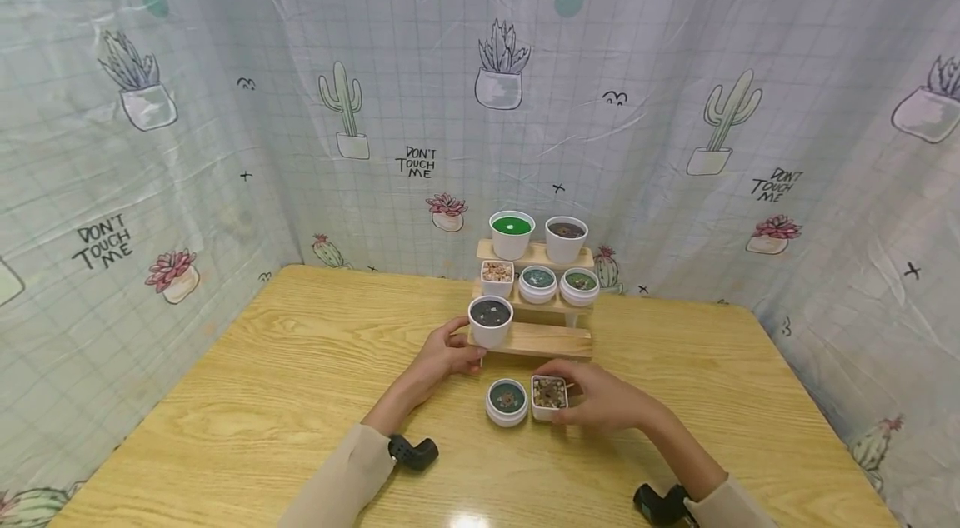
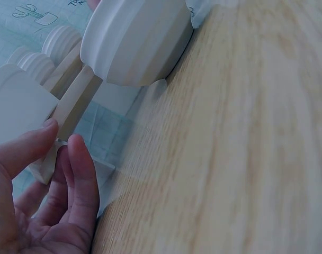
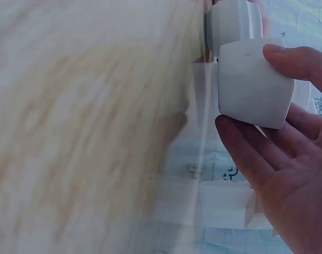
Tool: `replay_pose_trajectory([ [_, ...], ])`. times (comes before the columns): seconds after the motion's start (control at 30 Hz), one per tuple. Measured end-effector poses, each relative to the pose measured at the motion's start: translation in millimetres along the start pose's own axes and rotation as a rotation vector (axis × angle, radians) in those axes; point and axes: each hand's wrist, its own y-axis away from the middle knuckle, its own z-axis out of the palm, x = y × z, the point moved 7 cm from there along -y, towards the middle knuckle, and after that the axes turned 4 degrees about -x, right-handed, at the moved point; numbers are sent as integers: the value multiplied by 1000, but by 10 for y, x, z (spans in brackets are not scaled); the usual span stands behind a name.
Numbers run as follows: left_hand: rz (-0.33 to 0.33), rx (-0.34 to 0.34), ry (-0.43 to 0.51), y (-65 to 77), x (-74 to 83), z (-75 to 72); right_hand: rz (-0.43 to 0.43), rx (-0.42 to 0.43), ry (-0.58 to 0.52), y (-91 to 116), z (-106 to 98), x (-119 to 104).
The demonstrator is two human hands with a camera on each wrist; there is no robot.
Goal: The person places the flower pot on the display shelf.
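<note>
My left hand (image 1: 442, 356) grips the left end of the bottom step of a tiered wooden stand (image 1: 543, 340). In the left wrist view its thumb lies at the step's end and its fingers curl below. Right beside that thumb stands a round white pot with dark filling (image 1: 491, 323). My right hand (image 1: 603, 397) holds a square white pot with pebbles (image 1: 550, 395), thumb on one side and fingers on the other, as the right wrist view shows. Immediately left of this pot sits a round ribbed white pot with green filling (image 1: 507, 400) on the table.
The middle step carries a square pebble pot (image 1: 497, 277) and two round pots, one blue-green (image 1: 537, 283) and one green (image 1: 580, 286). On top stand a bright green pot (image 1: 512, 234) and a brown-filled pot (image 1: 566, 238). A printed curtain (image 1: 420, 112) hangs behind the wooden table (image 1: 337, 328).
</note>
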Motion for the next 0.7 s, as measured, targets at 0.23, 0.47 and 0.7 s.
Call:
replay_pose_trajectory([
  [0.23, 2, -3, 0, 0, -6, 2, -14, 2, -27, 11, -53, -60],
  [0.47, 2, -9, -1, 0, 5, 3, -41, 11, -18, 0, -122, -90],
  [0.7, -1, -12, -4, -5, 5, 6, -71, 23, -25, -35, -207, -174],
])
